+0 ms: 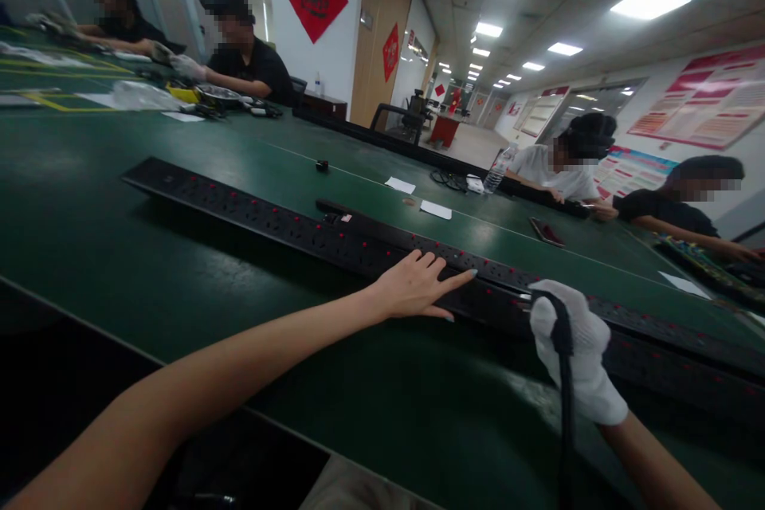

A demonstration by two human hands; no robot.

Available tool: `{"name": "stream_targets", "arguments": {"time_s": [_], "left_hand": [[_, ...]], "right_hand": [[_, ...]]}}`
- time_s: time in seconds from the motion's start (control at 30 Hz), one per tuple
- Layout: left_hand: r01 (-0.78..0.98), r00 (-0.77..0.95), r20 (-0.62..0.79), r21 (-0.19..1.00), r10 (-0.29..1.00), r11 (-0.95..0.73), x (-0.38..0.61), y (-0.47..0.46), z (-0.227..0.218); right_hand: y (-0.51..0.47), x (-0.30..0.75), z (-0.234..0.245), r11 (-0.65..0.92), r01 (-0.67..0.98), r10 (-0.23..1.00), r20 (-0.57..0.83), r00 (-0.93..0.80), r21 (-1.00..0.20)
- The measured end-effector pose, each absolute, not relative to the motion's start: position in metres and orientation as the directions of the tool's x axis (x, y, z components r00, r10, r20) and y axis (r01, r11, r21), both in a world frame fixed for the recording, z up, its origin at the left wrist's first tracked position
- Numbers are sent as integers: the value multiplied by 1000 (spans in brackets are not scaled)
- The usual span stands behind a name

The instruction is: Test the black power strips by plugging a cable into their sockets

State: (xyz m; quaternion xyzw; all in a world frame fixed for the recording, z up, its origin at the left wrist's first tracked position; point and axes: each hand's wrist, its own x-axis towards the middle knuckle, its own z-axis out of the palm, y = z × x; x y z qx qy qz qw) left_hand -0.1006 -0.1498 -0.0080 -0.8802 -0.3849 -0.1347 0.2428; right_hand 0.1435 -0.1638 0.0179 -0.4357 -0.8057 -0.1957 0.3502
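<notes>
A long black power strip [280, 225] with red dots along its sockets lies slantwise across the green table. My bare left hand [415, 287] rests on it, fingers spread, thumb apart. A second black strip [439, 247] lies close behind the first. In a white glove, my right hand [582, 343] is closed around a black plug [560, 323], its thick black cable [566, 422] hanging down toward me. Metal at the plug's tip points left, close over the front strip. Whether it touches a socket I cannot tell.
On the green table [197, 319] are a small black part [322, 166], white paper slips [436, 210], a phone [546, 232], a coiled cable [451, 180] and a clear bottle [500, 169]. Several people sit around the table; near those at left lie a plastic bag [143, 96] and tools.
</notes>
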Motion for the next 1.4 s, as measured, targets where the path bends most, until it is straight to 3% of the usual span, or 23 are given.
{"name": "stream_targets", "arguments": {"time_s": [0.07,0.2,0.27,0.4,0.6,0.8,0.97,1.2,1.4], "left_hand": [[758,649,434,-303,624,-577,-100,-148,-10],[769,635,452,-287,627,-571,-98,-149,-11],[767,636,449,-288,627,-573,-98,-149,-11],[767,638,428,-273,641,-581,-99,-146,-8],[757,648,427,-274,630,-593,-100,-147,-8],[759,644,447,-267,621,-594,-100,-152,-9],[765,639,440,-275,631,-583,-100,-152,-9],[766,637,420,-254,646,-591,-99,-154,-9],[757,649,390,-252,653,-602,-99,-154,-8]], "right_hand": [[-165,130,17,571,812,654,663,-364,-118],[-161,100,19,539,830,752,526,-397,-144],[-156,90,24,504,863,751,511,-418,-36],[-143,82,29,411,863,670,545,-504,293],[-153,84,10,417,790,617,498,-609,450],[-159,94,-9,474,771,575,513,-637,426],[-156,94,-2,526,780,554,560,-616,338],[-141,90,32,738,554,469,297,-832,386],[-132,94,22,743,544,411,375,-831,390]]}}
